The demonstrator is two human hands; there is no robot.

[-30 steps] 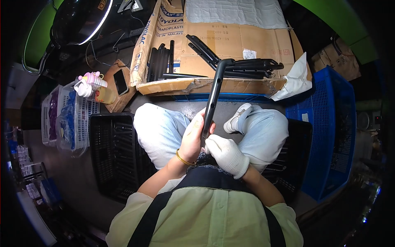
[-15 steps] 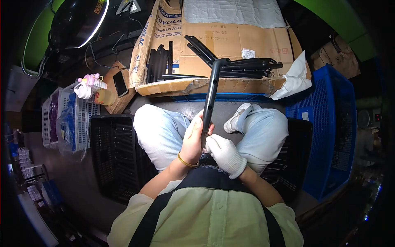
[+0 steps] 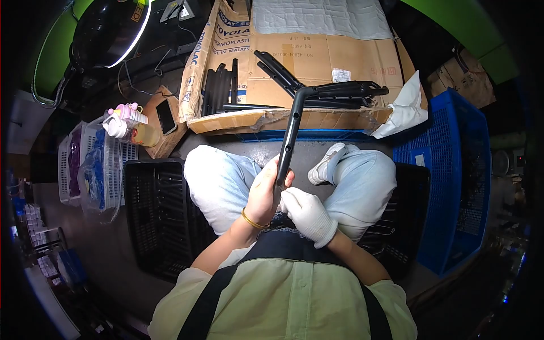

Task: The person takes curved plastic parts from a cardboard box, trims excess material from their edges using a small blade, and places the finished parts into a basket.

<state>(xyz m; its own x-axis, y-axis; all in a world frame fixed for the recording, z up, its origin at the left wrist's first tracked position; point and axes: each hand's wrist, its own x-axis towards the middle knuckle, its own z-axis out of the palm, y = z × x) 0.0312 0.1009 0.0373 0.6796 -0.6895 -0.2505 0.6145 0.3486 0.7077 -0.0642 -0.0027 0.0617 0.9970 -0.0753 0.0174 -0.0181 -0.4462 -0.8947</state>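
My bare left hand (image 3: 265,194), with a yellow bangle at the wrist, is wrapped round the lower end of a black bent tube (image 3: 291,133). The tube stands up from the hand, has holes along its side, and bends to the right at its top. My right hand (image 3: 306,211), in a white knitted glove, is closed close to the tube's lower end. Whatever its fingers pinch is hidden. Beyond the knees, several similar black tubes (image 3: 340,93) lie on a cardboard box (image 3: 317,56).
Black crates (image 3: 131,215) flank my legs, with dark parts inside. A blue crate (image 3: 422,187) stands at the right. On the left are a phone (image 3: 165,117), a drink bottle (image 3: 144,135) and a white basket (image 3: 129,152). A lamp (image 3: 105,31) hangs at upper left.
The tube's top has dropped slightly and its bent end has turned further to the right. My right hand has shifted slightly down and left, still closed.
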